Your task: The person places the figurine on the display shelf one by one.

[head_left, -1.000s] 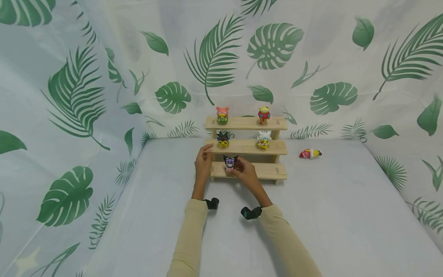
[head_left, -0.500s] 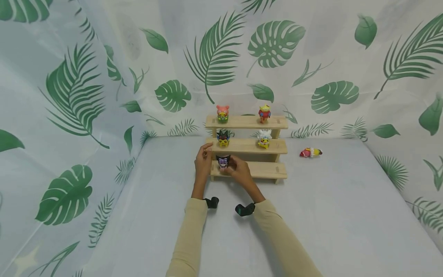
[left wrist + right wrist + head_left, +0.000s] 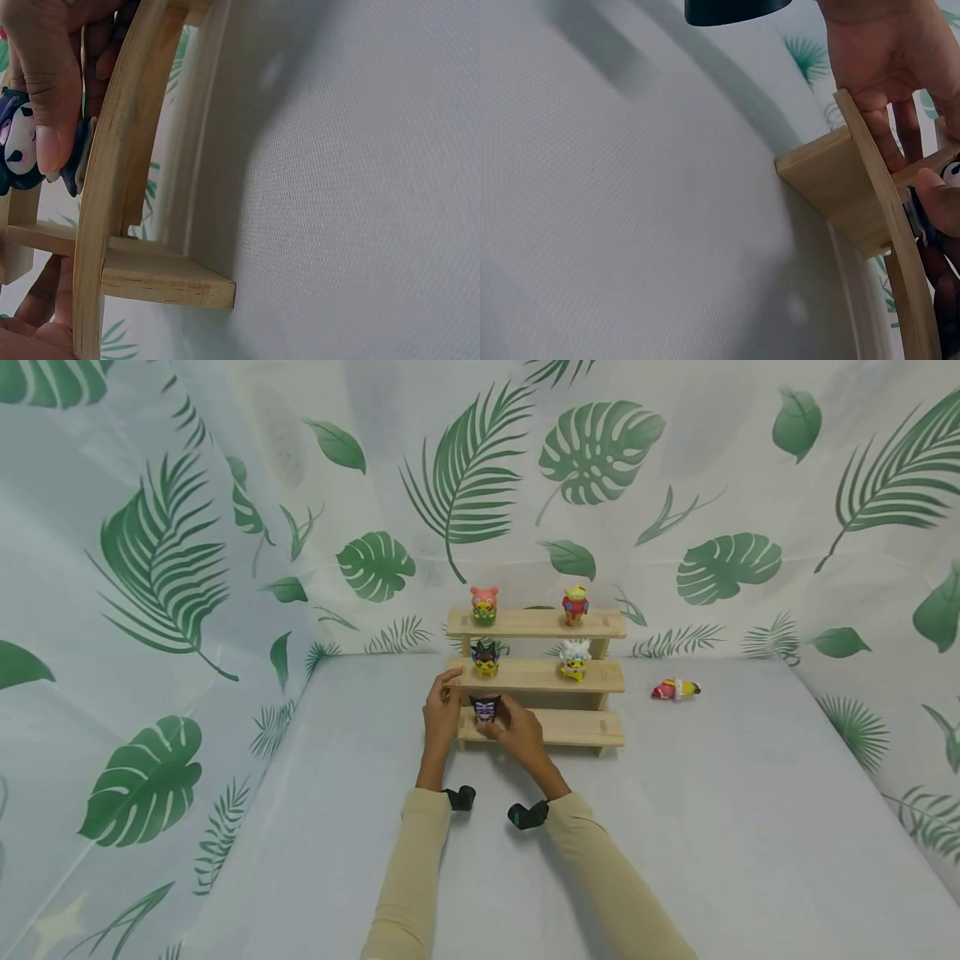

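Note:
My right hand (image 3: 523, 735) pinches a small black-and-purple figurine (image 3: 486, 709) with pointed ears. The figurine is upright at the left part of the bottom step of a three-step wooden shelf (image 3: 562, 727). In the left wrist view, the thumb presses the front of the figurine (image 3: 21, 142), whose base is at the board; whether it fully touches cannot be told. My left hand (image 3: 441, 710) rests against the shelf's left end. In the right wrist view, the fingers of that left hand (image 3: 885, 52) reach down beside the board, fairly straight.
A pink-hooded figurine (image 3: 484, 607) and a red-and-yellow one (image 3: 575, 606) stand on the top step. A black-eared figurine (image 3: 486, 658) and a white-topped one (image 3: 575, 660) occupy the middle step. Right of the shelf, a red-and-yellow figurine (image 3: 676, 689) lies on the table (image 3: 750, 827).
My right hand has carried the black-and-purple figurine a little left along the bottom step, then almost stopped there. The left hand stays at the shelf's end.

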### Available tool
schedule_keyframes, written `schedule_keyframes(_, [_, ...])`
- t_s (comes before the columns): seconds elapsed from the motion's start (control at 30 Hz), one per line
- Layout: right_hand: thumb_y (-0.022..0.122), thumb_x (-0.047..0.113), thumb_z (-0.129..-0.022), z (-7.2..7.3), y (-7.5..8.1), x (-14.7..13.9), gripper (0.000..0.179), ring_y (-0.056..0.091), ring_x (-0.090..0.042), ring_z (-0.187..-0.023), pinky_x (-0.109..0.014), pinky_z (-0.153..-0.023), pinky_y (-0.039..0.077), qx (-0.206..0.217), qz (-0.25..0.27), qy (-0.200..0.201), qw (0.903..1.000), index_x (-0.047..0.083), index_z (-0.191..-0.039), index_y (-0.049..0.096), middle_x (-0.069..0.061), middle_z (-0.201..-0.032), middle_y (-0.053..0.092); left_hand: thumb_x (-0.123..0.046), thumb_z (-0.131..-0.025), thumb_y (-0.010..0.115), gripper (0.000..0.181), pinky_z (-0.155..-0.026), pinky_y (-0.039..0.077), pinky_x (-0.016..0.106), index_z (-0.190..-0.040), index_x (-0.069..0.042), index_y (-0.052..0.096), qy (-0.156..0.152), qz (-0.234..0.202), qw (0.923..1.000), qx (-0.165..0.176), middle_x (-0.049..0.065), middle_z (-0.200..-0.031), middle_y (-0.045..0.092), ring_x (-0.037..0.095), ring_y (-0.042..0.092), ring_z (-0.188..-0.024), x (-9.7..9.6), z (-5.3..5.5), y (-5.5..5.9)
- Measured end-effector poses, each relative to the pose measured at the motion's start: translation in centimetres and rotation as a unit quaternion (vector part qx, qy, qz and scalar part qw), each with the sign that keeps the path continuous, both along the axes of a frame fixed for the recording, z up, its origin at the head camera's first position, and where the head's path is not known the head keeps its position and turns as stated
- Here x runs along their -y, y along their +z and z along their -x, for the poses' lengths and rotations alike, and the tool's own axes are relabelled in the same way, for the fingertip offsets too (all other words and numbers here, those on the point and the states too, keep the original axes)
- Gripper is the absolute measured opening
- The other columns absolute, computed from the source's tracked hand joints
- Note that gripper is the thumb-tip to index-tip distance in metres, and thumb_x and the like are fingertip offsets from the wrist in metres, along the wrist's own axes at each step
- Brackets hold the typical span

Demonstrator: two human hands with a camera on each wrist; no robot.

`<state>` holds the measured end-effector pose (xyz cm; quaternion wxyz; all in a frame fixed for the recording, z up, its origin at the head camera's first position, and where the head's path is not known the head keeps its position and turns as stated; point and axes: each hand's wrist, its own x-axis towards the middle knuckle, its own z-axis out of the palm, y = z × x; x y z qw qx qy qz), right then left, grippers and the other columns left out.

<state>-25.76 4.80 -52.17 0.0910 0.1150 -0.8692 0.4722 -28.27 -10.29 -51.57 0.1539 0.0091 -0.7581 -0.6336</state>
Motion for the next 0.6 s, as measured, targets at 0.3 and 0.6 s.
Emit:
schedule_keyframes(0.3, [0.083, 0.023, -0.078, 0.0, -0.38, -0.24, 0.053, 0.064, -0.029, -0.105, -0.047, -0.089, 0.049, -0.038, -0.048, 0.009, 0.9981, 0.008, -0.124, 0.062, -0.013, -0.115, 0.069, -0.034, -0.103, 0.049, 0.029, -0.061, 0.045, 0.024, -0.127, -0.023, 0.062, 0.001, 0.008, 1.0, 0.0, 0.012, -0.09, 0.068, 0.028, 0.061, -0.077, -0.03, -0.06, 0.15])
schedule_keyframes(0.6, [0.083, 0.026, -0.078, -0.13, -0.49, -0.34, 0.046, 0.058, -0.025, -0.088, -0.043, -0.075, 0.045, -0.024, -0.078, -0.005, 0.9966, 0.009, -0.116, 0.063, -0.011, -0.098, 0.067, -0.032, -0.103, 0.049, 0.029, -0.068, 0.047, 0.027, -0.126, -0.022, 0.063, 0.001, 0.0, 1.0, -0.001, 0.012, -0.098, 0.069, 0.02, 0.062, -0.084, -0.16, -0.07, 0.06])
